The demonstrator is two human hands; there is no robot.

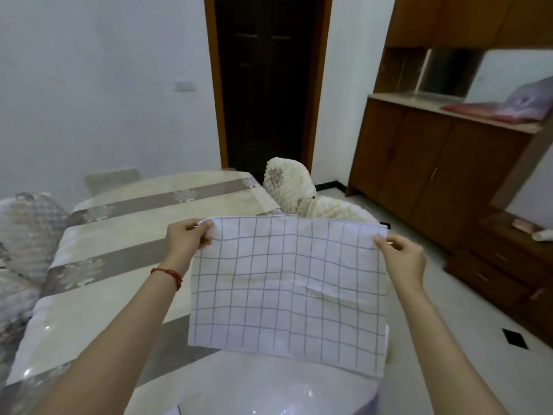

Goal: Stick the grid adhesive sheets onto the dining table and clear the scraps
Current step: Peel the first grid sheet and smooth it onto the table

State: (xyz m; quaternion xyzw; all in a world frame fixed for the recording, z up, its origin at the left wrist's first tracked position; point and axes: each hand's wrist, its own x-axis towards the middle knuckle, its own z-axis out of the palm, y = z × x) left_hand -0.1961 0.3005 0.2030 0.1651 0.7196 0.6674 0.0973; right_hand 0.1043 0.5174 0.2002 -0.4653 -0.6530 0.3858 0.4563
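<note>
A white adhesive sheet printed with a grey grid hangs in the air in front of me, above the near right corner of the dining table. My left hand pinches its top left corner and my right hand pinches its top right corner. The sheet has a crease near its right middle. The table carries a cream cloth with grey flowered bands under clear plastic. A white sheet with a glossy film lies on the table's near end, below the hanging sheet.
Padded chairs stand around the table: one at the far right, others at the left. A dark doorway is behind. A brown wooden cabinet lines the right wall, with tiled floor between it and the table.
</note>
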